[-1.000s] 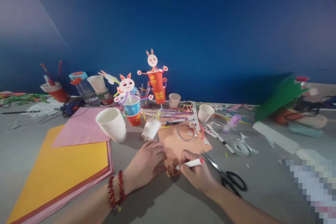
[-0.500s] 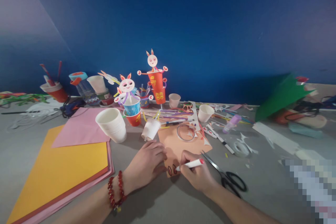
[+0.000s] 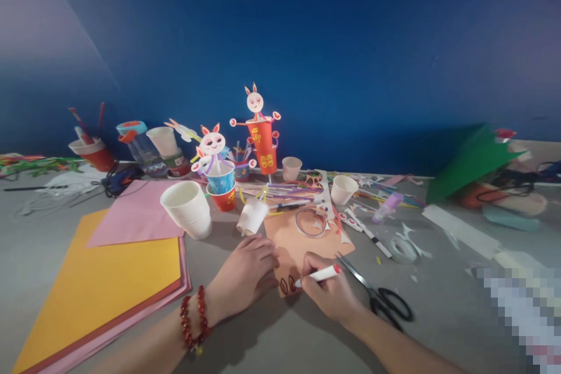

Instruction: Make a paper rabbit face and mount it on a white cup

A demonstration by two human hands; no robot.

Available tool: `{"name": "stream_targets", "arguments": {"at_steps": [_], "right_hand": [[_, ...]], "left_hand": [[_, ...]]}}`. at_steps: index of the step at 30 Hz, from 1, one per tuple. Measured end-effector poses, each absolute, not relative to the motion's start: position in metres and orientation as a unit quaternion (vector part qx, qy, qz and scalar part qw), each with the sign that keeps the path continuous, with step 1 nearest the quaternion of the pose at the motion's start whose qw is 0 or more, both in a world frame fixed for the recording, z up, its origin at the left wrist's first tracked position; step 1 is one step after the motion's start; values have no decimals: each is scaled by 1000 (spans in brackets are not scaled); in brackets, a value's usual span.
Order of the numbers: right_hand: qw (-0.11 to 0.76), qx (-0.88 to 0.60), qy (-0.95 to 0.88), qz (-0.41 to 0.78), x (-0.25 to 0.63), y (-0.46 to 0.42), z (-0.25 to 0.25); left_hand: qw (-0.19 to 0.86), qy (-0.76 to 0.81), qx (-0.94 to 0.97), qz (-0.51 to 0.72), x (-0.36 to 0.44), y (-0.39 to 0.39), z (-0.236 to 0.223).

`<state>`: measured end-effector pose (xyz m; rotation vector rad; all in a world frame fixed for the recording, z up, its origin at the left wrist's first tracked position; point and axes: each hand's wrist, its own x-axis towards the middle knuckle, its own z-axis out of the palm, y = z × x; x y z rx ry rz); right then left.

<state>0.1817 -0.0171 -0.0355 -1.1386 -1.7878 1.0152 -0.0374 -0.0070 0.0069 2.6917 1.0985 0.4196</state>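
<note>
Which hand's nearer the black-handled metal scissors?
Right. The right hand is just left of the black-handled metal scissors; the left hand is farther left, beyond the right hand.

The marker [image 3: 325,273] is white and red, the paper [image 3: 289,248] orange

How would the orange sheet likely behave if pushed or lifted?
The orange sheet would probably feel light and floppy, as it looks thin. Pushed toward the left hand at its edge, it might buckle. White scraps on top could slide off.
</note>
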Motion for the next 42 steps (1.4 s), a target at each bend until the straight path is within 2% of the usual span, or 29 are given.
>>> {"name": "stream_targets", "arguments": {"at_steps": [42], "right_hand": [[386, -451, -687, 419, 181, -17, -40]], "left_hand": [[111, 373, 911, 135, -39, -5, 3]]}}
